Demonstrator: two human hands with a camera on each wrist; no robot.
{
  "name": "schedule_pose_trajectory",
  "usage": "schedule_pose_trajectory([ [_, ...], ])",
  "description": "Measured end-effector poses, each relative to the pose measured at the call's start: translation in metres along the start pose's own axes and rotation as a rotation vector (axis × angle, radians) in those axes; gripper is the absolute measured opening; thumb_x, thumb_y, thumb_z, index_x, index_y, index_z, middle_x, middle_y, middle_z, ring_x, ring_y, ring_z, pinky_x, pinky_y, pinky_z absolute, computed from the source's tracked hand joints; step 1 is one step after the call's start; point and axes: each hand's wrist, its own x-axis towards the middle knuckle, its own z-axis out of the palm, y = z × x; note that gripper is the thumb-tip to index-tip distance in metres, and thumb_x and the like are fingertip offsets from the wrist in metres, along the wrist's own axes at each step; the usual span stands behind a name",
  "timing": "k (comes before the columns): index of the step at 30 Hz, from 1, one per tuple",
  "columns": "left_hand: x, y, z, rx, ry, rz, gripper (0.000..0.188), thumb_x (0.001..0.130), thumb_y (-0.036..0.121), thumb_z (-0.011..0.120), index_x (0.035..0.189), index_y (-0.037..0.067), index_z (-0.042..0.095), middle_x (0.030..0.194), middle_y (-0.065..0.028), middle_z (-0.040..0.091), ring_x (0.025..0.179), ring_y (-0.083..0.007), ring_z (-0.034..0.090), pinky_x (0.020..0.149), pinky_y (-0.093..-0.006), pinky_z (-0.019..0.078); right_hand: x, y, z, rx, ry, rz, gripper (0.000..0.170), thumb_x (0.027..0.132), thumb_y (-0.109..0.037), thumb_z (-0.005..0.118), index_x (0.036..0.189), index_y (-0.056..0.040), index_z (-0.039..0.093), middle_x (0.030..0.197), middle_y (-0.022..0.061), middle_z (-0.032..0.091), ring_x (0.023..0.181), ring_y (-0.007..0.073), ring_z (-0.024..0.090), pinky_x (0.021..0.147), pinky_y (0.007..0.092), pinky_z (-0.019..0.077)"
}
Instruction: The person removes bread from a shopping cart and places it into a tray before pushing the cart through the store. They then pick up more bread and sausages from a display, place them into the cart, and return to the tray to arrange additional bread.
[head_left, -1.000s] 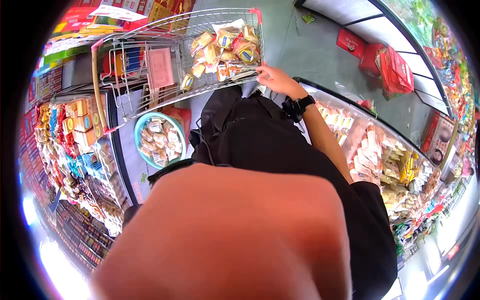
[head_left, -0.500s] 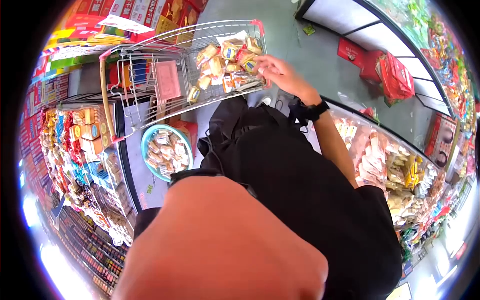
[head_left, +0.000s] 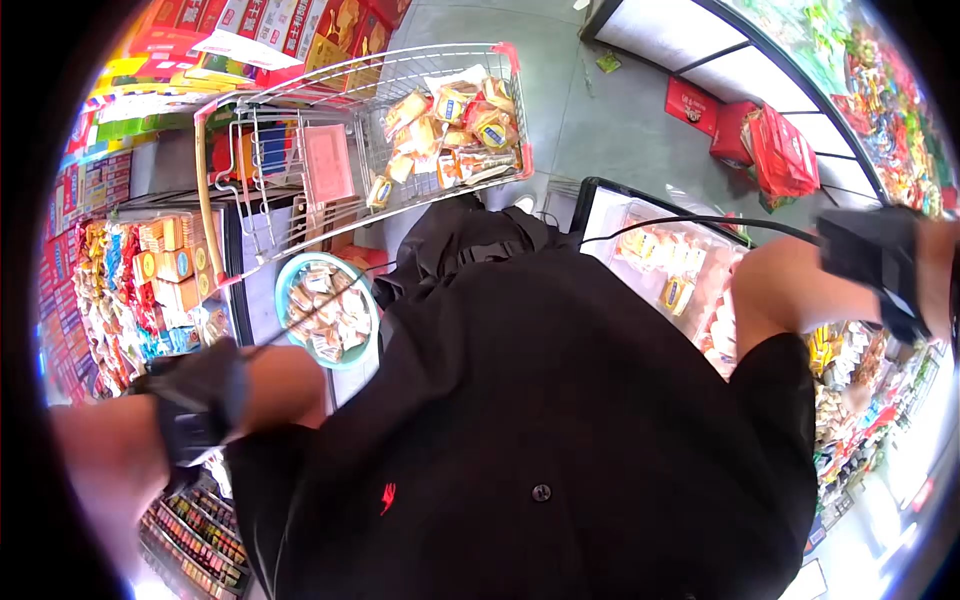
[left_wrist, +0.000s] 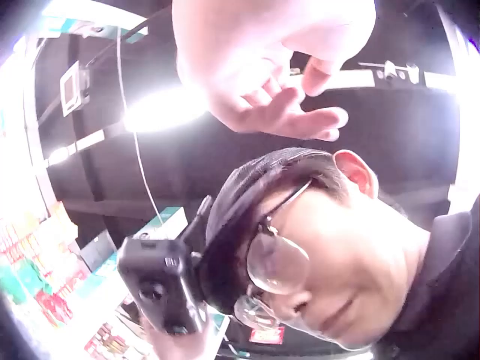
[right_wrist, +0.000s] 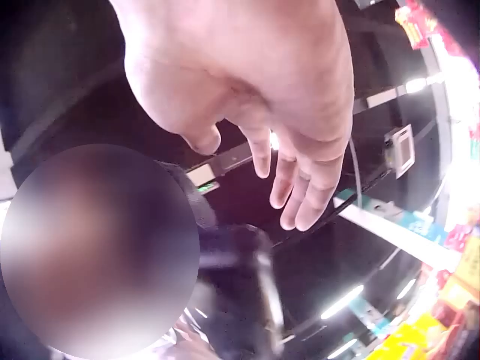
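Observation:
Both hands are raised beside the head. My left hand [head_left: 105, 460] is blurred at the head view's left edge; in the left wrist view that hand [left_wrist: 274, 67] has loosely bent fingers, holding nothing, above a cap [left_wrist: 259, 176] with a black camera [left_wrist: 161, 281] on its front. My right hand [head_left: 940, 270], cut off at the right edge, appears in the right wrist view as a hand [right_wrist: 262, 82] with relaxed fingers, touching nothing visible. Packaged breads [head_left: 430, 135] lie in the metal shopping cart [head_left: 512, 62] in front of the body.
A light-blue tub [head_left: 288, 270] of small packets stands below the cart. Snack displays [head_left: 165, 270] line the left, and a bin of packets [head_left: 660, 250] is at the right. Red bags [head_left: 780, 150] stand on the grey floor [head_left: 560, 90]. A black cable [head_left: 690, 219] runs to the right wrist.
My right hand has left the cart's front corner and moved back to the right. My left arm, large before the head camera earlier, has moved out to the left. The cart has barely shifted.

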Motion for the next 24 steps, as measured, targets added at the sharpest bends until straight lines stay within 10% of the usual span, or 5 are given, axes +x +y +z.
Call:
schedule_pose_trajectory([
  [12,-0.021,0.014,-0.04,0.243,-0.011,0.01,0.047,0.096,0.031,0.049,0.132,0.0,0.048,0.117,-0.0146,0.058,0.104,-0.0234,0.061,0.089,-0.0353,0.046,0.04,-0.042,-0.021,-0.272,-0.624,-0.282,0.046,0.092,-0.023,0.059,0.134,-0.007,0.047,0.12,0.0147,0.059,0.107,0.0235,0.058,0.09,0.0333,0.0472],
  [24,-0.03,0.023,-0.068,0.354,0.05,0.006,0.048,0.096,0.033,0.049,0.132,0.0,0.049,0.122,-0.0149,0.058,0.107,-0.0242,0.06,0.092,-0.0364,0.046,0.052,-0.015,-0.022,-0.353,-0.601,-0.202,0.056,0.088,-0.024,0.063,0.137,-0.0064,0.042,0.126,0.0203,0.054,0.113,0.0304,0.056,0.094,0.0369,0.0458],
])
